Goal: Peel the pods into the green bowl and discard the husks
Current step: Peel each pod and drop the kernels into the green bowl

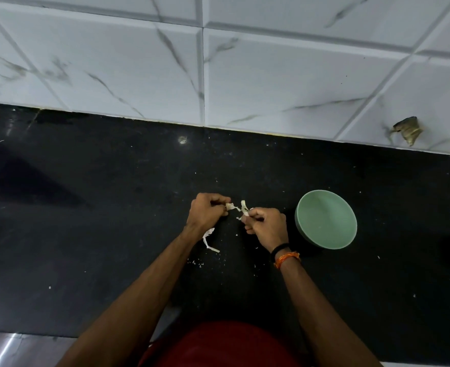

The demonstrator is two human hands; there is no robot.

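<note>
Head view: I see my left hand (208, 211) curled, pinching a pale pod (229, 206) at its fingertips, and my right hand (266, 225) curled too, pinching a strip of husk (244, 207) that runs across to the pod. Both hover over the black counter (112, 207). A loose white husk (208, 241) lies on the counter just below my left wrist, with small flakes scattered nearer me. The green bowl (325, 222) sits just right of my right hand, tilted, and I can see nothing inside it. Black and orange bands (286, 255) circle my right wrist.
</note>
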